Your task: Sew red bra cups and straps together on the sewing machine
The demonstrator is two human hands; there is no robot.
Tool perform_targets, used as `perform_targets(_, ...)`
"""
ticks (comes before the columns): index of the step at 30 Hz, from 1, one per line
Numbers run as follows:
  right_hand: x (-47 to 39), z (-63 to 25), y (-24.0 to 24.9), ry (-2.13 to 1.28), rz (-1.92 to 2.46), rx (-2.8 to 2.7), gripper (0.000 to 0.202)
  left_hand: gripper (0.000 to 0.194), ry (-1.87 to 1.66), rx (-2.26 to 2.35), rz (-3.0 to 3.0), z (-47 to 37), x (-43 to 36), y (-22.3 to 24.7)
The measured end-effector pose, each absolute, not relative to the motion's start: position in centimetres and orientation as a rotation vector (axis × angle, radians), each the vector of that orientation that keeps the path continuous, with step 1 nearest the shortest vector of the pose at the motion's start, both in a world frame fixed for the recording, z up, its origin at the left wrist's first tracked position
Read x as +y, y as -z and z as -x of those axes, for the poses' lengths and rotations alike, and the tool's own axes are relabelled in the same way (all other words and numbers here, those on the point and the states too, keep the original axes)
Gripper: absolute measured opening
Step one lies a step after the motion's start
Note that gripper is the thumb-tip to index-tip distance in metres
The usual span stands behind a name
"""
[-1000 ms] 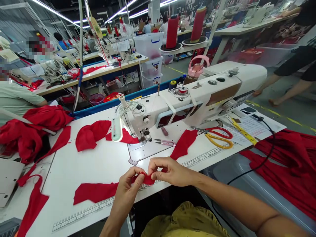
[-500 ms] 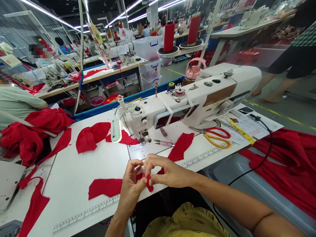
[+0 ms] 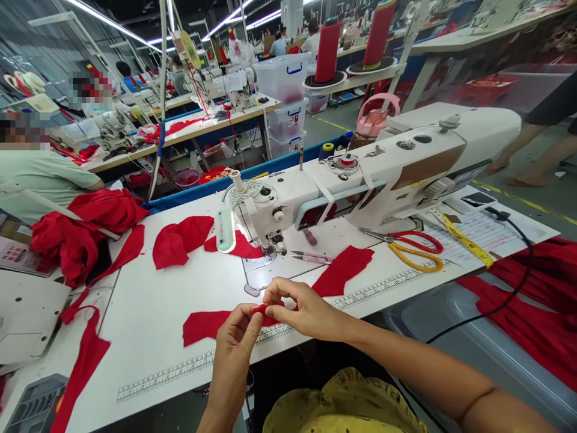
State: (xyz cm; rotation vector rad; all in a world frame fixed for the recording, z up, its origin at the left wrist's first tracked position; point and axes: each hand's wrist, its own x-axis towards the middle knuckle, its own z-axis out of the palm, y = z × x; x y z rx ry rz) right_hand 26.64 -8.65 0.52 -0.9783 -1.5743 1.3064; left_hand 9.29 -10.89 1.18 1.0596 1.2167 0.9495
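From where I stand, both hands are at the near edge of the white table (image 3: 153,319). The left hand (image 3: 232,346) pinches a red cloth piece (image 3: 202,326) between thumb and forefinger, and the right hand (image 3: 304,310) grips it just beside. The cloth's loose end lies left of the left hand, pointing left; its long axis runs left to right, roughly along the printed ruler (image 3: 166,376). Whether it joins the red panel (image 3: 345,272) to the far right, I can't tell.
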Motion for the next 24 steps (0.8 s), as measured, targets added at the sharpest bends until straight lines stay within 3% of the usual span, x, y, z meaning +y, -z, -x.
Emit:
perform_targets(12, -9.5, -26.2, -0.4, -1.029, 1.110, -1.629, 0.007, 0.031, -1.046, 1.211, -0.946, -9.5, -10.6, -0.3)
perform_targets(16, -10.2, -30.0, 0.2, -0.639, 1.281, -1.684, 0.007, 0.031, -1.124, 1.311, -0.979, -9.0, -10.6, 0.5)
perform_targets(21, -11.6, -41.4, 2.2, 0.072, 1.774, -1.593, 0.026, 0.031, -1.188, 1.321, -1.010, -8.8, -10.3, 0.9)
perform_targets(24, -12.7, -48.0, 3.6, 0.215, 2.047, -1.606, 0.036, 0.026, -1.219, 1.277, -1.026, -9.1, -9.9, 0.8)
